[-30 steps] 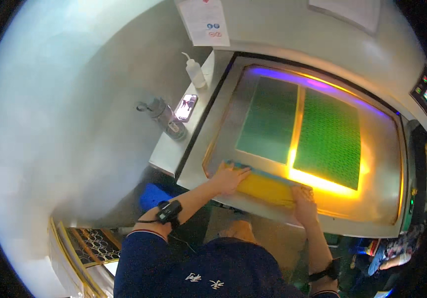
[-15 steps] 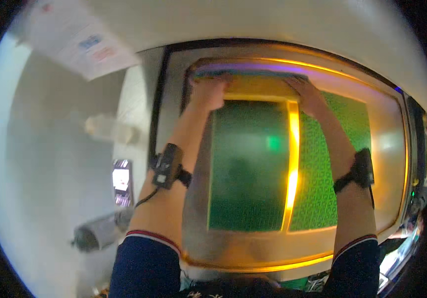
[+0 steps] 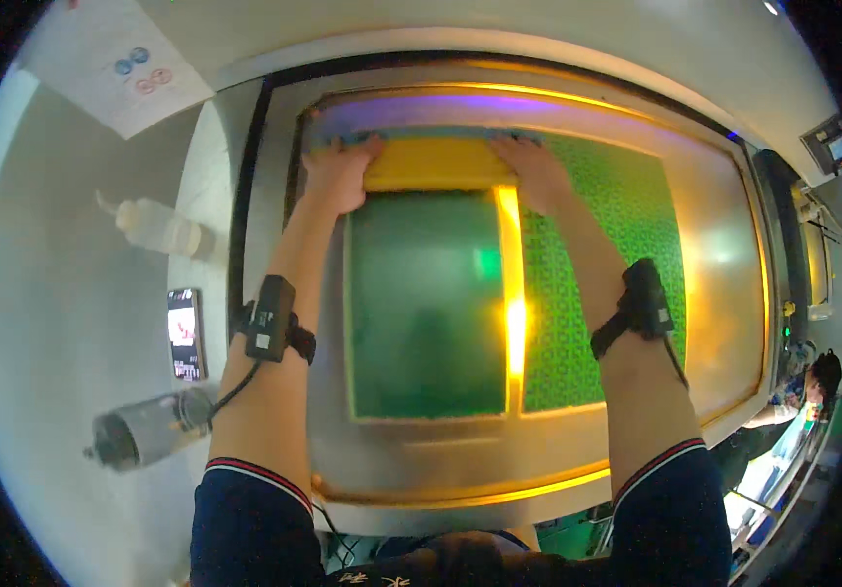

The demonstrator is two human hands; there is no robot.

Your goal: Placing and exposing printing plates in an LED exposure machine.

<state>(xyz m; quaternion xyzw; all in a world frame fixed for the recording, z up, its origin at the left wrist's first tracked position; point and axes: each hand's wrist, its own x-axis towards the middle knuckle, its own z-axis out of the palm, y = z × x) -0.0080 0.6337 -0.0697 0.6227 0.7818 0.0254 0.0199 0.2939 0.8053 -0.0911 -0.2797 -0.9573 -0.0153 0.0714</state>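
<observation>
Both my hands are at the far side of a large framed screen [image 3: 470, 470] with a glowing orange edge. A wide yellow squeegee [image 3: 440, 164] with a bluish far edge lies across it, left to right. My left hand [image 3: 339, 178] grips its left end, fingers over the top. My right hand [image 3: 535, 174] is closed on its right end, fingers laid along the far edge. On my side of the squeegee lie a dark green panel [image 3: 426, 303] and, right of a bright yellow strip [image 3: 515, 323], a patterned green panel [image 3: 602, 284]. My thumbs are mostly hidden.
Left of the screen are a white squeeze bottle [image 3: 161, 228], a phone [image 3: 185, 335] with a lit display and a clear bottle with a grey end [image 3: 137, 430]. A printed sheet [image 3: 137, 73] hangs at upper left. Another person [image 3: 812, 382] is at far right.
The whole view has shifted, so the screen and my arms appear farther left and higher. Against the screen's far edge, the squeegee sits slightly nearer to me, still in both hands.
</observation>
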